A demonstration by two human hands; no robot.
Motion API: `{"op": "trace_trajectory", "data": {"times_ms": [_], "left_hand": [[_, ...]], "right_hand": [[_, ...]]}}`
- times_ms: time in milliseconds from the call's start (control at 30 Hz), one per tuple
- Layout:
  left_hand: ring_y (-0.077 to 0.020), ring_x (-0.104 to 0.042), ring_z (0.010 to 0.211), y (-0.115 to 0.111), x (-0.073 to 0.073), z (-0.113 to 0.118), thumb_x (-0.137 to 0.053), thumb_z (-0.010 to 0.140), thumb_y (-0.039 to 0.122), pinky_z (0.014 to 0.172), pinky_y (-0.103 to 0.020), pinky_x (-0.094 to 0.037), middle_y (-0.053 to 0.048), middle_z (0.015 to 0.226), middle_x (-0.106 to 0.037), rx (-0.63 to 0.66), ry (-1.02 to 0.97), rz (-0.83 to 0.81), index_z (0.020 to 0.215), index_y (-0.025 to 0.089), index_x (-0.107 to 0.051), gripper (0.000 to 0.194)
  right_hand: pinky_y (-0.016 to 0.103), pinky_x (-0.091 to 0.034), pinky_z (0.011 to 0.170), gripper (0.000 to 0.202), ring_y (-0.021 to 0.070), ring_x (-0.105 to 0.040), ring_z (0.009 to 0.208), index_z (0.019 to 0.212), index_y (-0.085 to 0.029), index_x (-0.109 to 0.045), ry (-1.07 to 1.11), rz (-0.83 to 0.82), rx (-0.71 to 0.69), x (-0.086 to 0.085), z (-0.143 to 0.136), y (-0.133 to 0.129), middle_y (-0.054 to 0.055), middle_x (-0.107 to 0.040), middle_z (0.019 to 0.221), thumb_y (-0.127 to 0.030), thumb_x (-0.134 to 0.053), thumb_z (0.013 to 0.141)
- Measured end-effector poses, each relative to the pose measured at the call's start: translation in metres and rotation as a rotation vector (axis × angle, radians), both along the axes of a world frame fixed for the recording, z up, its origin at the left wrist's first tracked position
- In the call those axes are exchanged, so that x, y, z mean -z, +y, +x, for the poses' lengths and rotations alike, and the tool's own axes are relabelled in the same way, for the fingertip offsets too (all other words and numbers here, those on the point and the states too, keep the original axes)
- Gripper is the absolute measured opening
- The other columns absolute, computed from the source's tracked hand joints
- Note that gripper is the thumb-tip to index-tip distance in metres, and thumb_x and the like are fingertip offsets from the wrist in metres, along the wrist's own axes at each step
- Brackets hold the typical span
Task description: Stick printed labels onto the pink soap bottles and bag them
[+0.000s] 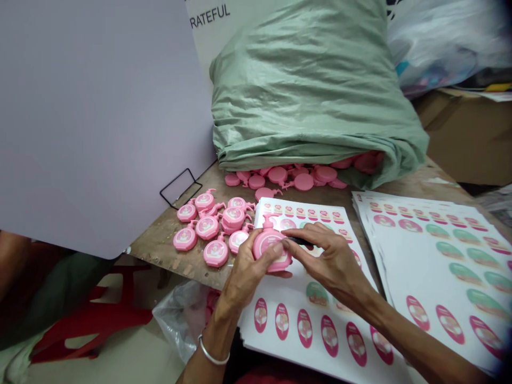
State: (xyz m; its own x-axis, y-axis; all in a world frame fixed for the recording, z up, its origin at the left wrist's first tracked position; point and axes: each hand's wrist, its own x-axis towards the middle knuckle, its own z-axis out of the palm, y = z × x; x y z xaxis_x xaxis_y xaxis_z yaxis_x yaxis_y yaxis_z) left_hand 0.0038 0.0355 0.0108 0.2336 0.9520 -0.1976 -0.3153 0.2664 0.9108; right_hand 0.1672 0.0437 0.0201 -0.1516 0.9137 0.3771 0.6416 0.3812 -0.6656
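My left hand (256, 261) grips a small pink pump-shaped bottle (267, 244) upright over the stack of sticker sheets (280, 293). Its thumb lies across the round label on the bottle's front. At the bottle's right side, my right hand (316, 248) pinches a thin black tool (301, 241), whose tip is near the label edge. Left of my hands, several labelled pink bottles (216, 252) lie on the wooden table (160, 240). Some of those bottles rest on others.
A green sack (312, 90) with pink pieces (303, 181) spilling out stands behind. A second stack of sticker sheets (432, 256) is at right. A black wire stand (181, 188), a pale board (100, 117), a red stool (116, 304) and a clear bag (180, 314) are at left.
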Motion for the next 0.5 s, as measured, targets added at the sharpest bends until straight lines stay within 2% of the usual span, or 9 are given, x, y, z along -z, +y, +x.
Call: {"op": "trace_trajectory", "data": {"times_ms": [133,200,267,333,367,500], "left_hand": [[-0.0166,-0.063,0.080,-0.002,0.002,0.000,-0.075,0.076,0.031,0.063,-0.033,-0.062,-0.005,0.098,-0.060,0.066,-0.054,-0.029,0.115,0.017,-0.058,0.046],[-0.0162,-0.063,0.079,-0.002,0.004,0.000,-0.074,0.076,0.030,0.062,-0.032,-0.062,-0.005,0.098,-0.059,0.082,-0.068,-0.052,0.114,0.017,-0.057,0.044],[-0.0180,-0.064,0.080,-0.001,0.006,-0.002,-0.073,0.076,0.028,0.061,-0.031,-0.061,-0.006,0.097,-0.061,0.096,-0.076,-0.086,0.115,0.016,-0.055,0.044],[-0.0199,-0.066,0.082,-0.001,0.007,-0.003,-0.072,0.077,0.027,0.060,-0.030,-0.061,-0.008,0.096,-0.063,0.109,-0.094,-0.131,0.116,0.015,-0.053,0.045],[-0.0205,-0.066,0.083,-0.001,0.006,-0.003,-0.072,0.077,0.027,0.060,-0.030,-0.061,-0.008,0.095,-0.064,0.117,-0.105,-0.154,0.117,0.015,-0.053,0.046],[-0.0182,-0.064,0.079,-0.005,0.003,0.000,-0.078,0.067,0.018,0.060,-0.030,-0.060,-0.003,0.090,-0.063,0.159,-0.105,-0.175,0.112,0.019,-0.056,0.051]], "right_hand": [[0.038,-0.037,0.074,0.034,0.0223,-0.060,0.076,0.096,-0.020,-0.073,-0.377,0.220,0.125,-0.002,0.000,-0.004,0.008,-0.070,0.077,-0.048,-0.056,0.089],[0.038,-0.035,0.073,0.042,0.0250,-0.059,0.078,0.100,-0.017,-0.071,-0.517,0.266,0.187,-0.002,0.005,-0.002,0.010,-0.068,0.077,-0.054,-0.056,0.088],[0.041,-0.035,0.074,0.051,0.0286,-0.058,0.082,0.107,-0.015,-0.069,-0.567,0.261,0.280,-0.003,0.014,0.003,0.013,-0.067,0.081,-0.059,-0.056,0.085],[0.043,-0.038,0.079,0.057,0.0310,-0.058,0.089,0.116,-0.015,-0.064,-0.485,0.216,0.329,-0.003,0.022,0.009,0.015,-0.067,0.091,-0.060,-0.058,0.083],[0.044,-0.040,0.081,0.058,0.0311,-0.058,0.094,0.122,-0.016,-0.060,-0.393,0.171,0.302,-0.002,0.022,0.011,0.016,-0.066,0.100,-0.059,-0.060,0.082],[0.043,-0.047,0.092,0.081,0.0291,-0.055,0.115,0.137,-0.021,-0.043,-0.022,-0.068,0.003,0.011,0.004,0.015,0.014,-0.055,0.132,-0.051,-0.074,0.068]]}}
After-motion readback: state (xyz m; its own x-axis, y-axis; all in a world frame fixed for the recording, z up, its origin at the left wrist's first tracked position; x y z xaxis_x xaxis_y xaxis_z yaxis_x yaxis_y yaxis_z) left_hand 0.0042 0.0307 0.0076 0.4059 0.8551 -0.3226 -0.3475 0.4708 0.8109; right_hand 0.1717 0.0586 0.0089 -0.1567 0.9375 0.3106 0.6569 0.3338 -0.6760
